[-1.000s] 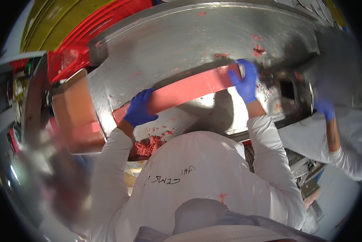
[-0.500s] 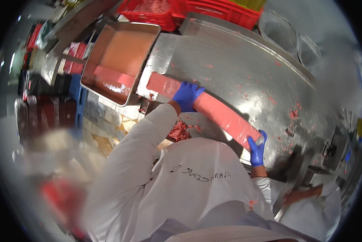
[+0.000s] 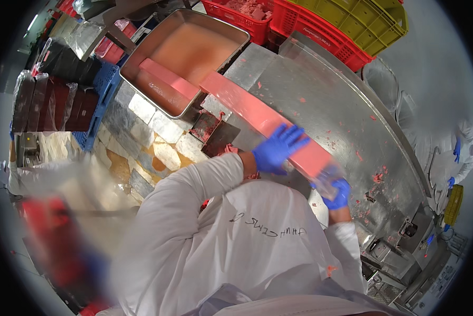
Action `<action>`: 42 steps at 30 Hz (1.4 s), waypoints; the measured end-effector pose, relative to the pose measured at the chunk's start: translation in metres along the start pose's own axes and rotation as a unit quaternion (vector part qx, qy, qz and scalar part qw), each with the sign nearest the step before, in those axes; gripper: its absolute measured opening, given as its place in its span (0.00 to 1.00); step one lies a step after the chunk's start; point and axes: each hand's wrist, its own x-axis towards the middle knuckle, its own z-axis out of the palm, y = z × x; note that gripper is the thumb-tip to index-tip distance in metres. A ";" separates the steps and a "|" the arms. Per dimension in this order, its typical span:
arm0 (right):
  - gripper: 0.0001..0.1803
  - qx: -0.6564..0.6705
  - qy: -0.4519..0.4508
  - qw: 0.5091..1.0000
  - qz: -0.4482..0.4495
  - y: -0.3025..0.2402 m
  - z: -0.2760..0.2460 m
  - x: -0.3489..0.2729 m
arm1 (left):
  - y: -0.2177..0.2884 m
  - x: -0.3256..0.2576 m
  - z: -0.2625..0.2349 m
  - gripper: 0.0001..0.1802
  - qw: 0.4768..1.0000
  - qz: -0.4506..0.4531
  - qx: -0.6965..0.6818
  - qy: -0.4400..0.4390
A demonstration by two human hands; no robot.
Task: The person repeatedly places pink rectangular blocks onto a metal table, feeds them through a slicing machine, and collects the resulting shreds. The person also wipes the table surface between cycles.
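A long pink meat block (image 3: 257, 117) lies slantwise across the steel table (image 3: 342, 121), its far end pointing at a metal tray (image 3: 136, 71). My left hand (image 3: 276, 149), in a blue glove, grips the block near its middle. At the block's near end my right hand (image 3: 335, 190), also gloved blue, holds it. Inside the tray lie a pale pink mass and another pink slab (image 3: 168, 79). I wear a white coat.
Red crates (image 3: 299, 23) and a yellow crate (image 3: 363, 18) stand behind the table. Meat scraps (image 3: 376, 178) dot the steel. Another person in white with blue gloves (image 3: 456, 150) stands at far right. A blue crate (image 3: 96, 113) and tiled floor (image 3: 157, 152) lie left.
The view has swung left. The pink block has travelled along the table toward the tray, and my left hand has slid from its far end to its middle.
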 end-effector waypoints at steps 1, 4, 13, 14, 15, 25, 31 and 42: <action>0.32 -0.037 -0.052 0.997 0.031 0.008 0.030 0.025 | 0.014 0.000 0.003 0.54 0.997 0.017 0.059 0.038; 0.29 -0.114 -0.148 0.977 0.103 0.026 0.132 0.072 | 0.018 -0.009 -0.001 0.47 0.978 -0.018 0.196 0.072; 0.21 -0.456 -0.251 0.854 -0.012 0.012 0.235 0.026 | -0.150 -0.100 -0.079 0.29 0.870 -0.393 0.297 0.028; 0.21 -0.468 -0.250 0.847 -0.021 0.007 0.234 0.018 | -0.165 -0.110 -0.077 0.28 0.854 -0.417 0.310 0.021; 0.22 -0.482 -0.251 0.839 -0.029 -0.001 0.233 0.007 | -0.171 -0.121 -0.080 0.27 0.838 -0.468 0.282 0.004; 0.26 -0.212 0.045 0.827 -0.520 -0.176 0.169 -0.098 | -0.111 -0.043 -0.129 0.17 0.956 -0.168 0.094 0.222; 0.32 -0.359 0.139 0.617 -0.687 -0.305 0.200 -0.145 | 0.018 0.108 -0.124 0.14 0.934 -0.031 -0.224 0.277; 0.47 -0.494 0.062 0.844 -0.201 -0.163 0.140 0.059 | 0.083 0.087 -0.013 0.27 0.971 -0.030 -0.214 -0.100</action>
